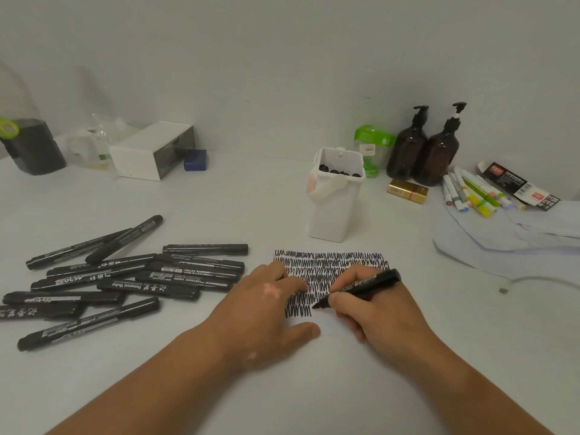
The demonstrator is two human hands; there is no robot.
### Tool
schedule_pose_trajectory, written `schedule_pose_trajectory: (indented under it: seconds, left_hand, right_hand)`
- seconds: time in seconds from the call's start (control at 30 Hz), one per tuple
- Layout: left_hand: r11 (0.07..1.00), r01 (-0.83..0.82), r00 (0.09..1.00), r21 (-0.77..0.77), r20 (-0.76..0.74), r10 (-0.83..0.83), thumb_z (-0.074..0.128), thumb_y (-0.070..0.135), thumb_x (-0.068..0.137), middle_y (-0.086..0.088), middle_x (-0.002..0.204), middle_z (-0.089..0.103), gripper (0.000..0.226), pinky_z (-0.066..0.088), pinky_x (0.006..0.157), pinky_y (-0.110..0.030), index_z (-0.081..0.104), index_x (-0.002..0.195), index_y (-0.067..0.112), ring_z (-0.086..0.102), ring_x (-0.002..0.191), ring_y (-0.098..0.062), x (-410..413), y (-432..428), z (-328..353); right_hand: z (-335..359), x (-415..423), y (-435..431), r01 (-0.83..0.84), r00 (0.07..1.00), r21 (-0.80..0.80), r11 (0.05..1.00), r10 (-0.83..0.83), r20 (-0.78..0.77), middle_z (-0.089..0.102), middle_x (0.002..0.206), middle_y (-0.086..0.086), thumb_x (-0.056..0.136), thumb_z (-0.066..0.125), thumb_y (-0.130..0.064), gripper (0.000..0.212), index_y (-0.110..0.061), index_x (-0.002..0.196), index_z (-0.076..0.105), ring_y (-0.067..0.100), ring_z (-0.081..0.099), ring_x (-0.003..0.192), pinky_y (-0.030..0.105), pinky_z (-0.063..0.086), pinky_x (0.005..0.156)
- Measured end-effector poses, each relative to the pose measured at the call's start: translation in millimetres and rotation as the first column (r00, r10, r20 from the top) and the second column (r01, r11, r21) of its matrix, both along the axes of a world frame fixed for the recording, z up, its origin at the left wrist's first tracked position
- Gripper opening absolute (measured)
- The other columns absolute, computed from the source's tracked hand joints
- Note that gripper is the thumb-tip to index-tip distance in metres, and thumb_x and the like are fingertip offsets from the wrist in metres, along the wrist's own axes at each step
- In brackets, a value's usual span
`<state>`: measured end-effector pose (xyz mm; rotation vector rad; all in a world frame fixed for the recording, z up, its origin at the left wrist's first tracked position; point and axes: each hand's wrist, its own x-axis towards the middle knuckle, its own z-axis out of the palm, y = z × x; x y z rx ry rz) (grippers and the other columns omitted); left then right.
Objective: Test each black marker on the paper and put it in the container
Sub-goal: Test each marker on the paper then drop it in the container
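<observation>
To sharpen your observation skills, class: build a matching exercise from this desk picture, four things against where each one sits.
Things: 1 uncapped black marker; 2 white plastic container; 3 pile of capped black markers; 4 small gold box.
Places: A left of the scribbled paper; B in front of the brown pump bottles; C in the right hand; D behind the paper.
Pairs: 1-C, 2-D, 3-A, 4-B.

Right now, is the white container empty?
No, several black marker ends show inside the white container, just below its rim.
</observation>
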<state>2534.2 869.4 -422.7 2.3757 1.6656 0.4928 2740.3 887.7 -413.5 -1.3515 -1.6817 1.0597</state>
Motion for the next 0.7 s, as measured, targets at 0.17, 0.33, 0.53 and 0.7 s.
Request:
schedule_pose_trajectory:
  seconds: [0.17,0.33,0.53,0.7]
  left_hand:
    - [1.000,0.002,1.000,-0.013,0.011,-0.002,0.059,0.070,0.080,0.010,0.113,0.046,0.060,0.043,0.098,-0.033,0.052,0.133,0.043,0.046,0.111,-0.014,-0.2,0.0,0.3]
    - [1.000,0.005,1.000,-0.015,-0.002,-0.005,0.058,0.070,0.081,0.009,0.113,0.046,0.060,0.043,0.097,-0.033,0.051,0.134,0.043,0.046,0.111,-0.014,-0.4,0.3,-0.1]
    - [1.000,0.000,1.000,-0.011,0.005,0.000,0.058,0.070,0.080,0.010,0.112,0.046,0.060,0.043,0.097,-0.032,0.052,0.133,0.044,0.046,0.110,-0.013,0.1,0.5,0.0]
    - [1.000,0.001,1.000,-0.019,0.014,-0.001,0.058,0.070,0.080,0.011,0.111,0.046,0.059,0.043,0.097,-0.033,0.052,0.132,0.044,0.046,0.109,-0.013,-0.2,0.0,0.8]
  right_hand:
    - [-0.6,-0.4,-1.4,0.003,0.998,0.030,1.000,-0.005,0.060,0.061,0.049,-0.008,0.081,0.077,-0.020,0.010,-0.027,0.079,0.070,0.014,0.054,0.040,0.019,0.043,0.045]
    - [0.2,0.7,-0.9,-0.037,0.989,0.046,0.998,0.030,0.143,0.061,0.053,-0.016,0.070,0.072,-0.030,0.009,-0.028,0.079,0.070,0.001,0.051,0.045,0.012,0.037,0.046]
    - [-0.9,1.0,0.3,0.018,0.993,0.028,0.999,-0.021,0.112,0.061,0.052,-0.012,0.079,0.075,-0.025,0.007,-0.028,0.081,0.069,0.008,0.055,0.042,0.017,0.041,0.045]
    - [-0.4,2.0,1.6,0.015,0.987,0.056,0.998,-0.024,0.159,0.063,0.058,-0.014,0.074,0.074,-0.029,0.007,-0.028,0.078,0.068,0.000,0.051,0.049,0.012,0.037,0.048]
